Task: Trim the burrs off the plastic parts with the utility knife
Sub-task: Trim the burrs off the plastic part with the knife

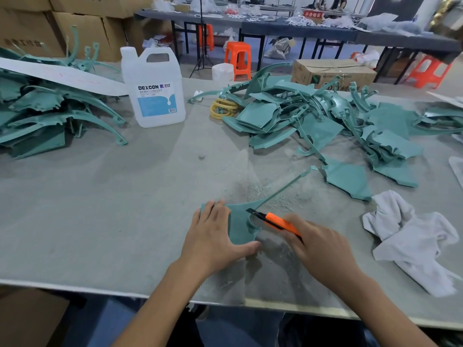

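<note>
our left hand (215,236) is pressing down flat, fingers straight and spread, on a thin teal plastic part (240,224) with a long narrow stem. it is lying on the grey, felt-like table (125,196) near the front edge. our right hand (318,244) is curling round the orange utility knife (273,220), its dark blade touching the part's ragged notch. pale curly shavings (263,191) are dusting the mat just beyond. a crumpled white cloth (413,236) is lying to the right, and further out jagged teal heaps (325,116) are flanking a translucent jug (155,88).

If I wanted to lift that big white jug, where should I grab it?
Probably by the built-in handle at the top of the jug, coming from above: it stands upright, and the slot under the handle gives room to curl round it.
</note>
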A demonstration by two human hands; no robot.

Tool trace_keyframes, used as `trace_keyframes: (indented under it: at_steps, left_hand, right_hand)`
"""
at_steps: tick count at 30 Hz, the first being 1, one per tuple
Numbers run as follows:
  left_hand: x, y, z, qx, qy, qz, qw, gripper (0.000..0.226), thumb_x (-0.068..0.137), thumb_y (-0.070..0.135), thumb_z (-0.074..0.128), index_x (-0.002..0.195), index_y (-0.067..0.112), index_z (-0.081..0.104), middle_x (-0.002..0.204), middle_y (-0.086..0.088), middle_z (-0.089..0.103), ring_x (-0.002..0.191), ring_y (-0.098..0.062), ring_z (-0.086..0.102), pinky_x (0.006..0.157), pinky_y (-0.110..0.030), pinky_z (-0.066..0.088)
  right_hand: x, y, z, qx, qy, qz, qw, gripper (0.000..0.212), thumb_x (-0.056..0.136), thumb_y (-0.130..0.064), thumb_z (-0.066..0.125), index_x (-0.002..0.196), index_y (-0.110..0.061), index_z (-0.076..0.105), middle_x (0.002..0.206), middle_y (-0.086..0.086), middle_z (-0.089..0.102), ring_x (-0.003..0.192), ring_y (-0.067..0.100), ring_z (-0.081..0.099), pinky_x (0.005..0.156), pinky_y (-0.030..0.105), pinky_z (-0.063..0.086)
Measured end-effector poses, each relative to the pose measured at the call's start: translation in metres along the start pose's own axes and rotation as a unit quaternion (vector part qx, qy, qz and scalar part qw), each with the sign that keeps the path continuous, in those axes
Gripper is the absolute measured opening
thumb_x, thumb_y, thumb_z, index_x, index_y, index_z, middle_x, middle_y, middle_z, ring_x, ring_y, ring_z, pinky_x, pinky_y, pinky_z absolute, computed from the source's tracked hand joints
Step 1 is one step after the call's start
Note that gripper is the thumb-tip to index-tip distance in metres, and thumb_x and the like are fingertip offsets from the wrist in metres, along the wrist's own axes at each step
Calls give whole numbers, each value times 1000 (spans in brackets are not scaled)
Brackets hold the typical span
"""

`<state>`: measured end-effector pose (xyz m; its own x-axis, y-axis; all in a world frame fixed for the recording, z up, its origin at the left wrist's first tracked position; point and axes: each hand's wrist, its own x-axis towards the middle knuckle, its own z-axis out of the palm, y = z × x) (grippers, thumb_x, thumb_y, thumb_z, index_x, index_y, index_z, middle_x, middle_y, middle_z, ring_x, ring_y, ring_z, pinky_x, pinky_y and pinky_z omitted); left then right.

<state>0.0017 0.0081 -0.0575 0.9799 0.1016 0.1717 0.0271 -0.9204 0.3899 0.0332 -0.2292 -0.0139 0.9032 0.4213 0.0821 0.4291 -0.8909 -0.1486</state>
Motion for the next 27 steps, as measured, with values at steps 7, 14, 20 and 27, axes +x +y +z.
trace_keyframes:
  at_steps: [7,14,20,27]
  left_hand:
    - [-1,0,-2,-21,-8,-12,1000,105,55,96,49,130,23,42,150,7,33,138,-11,17,118,-36,20]
    - [2,-7,-8,-28,-53,24,998,109,55,94,53,139,26,33,146,15,33,134,-11,26,113,-34,27]
    - [6,-8,-6,-27,-65,38,997,109,56,93,53,140,26,34,155,13,32,144,-7,17,119,-33,16]
    - [5,-8,-7,-25,-68,37,997,112,56,94,52,142,25,34,155,12,33,145,-6,14,122,-36,17]
  right_hand:
    - [0,11,-19,19,-51,-44,998,33,100,-60,33,123,-43,49,97,-13,64,85,15,62,72,37,49]
    - [7,25,-26,17,-108,-86,990,27,102,-56,41,124,-44,52,93,-16,61,86,13,60,75,34,47]
    - [15,34,-21,32,-125,-98,987,22,104,-51,44,123,-45,52,93,-18,61,86,9,58,74,30,45]
    - [12,28,-9,47,-95,-105,989,23,105,-50,41,123,-41,51,96,-14,61,88,19,61,75,38,48]
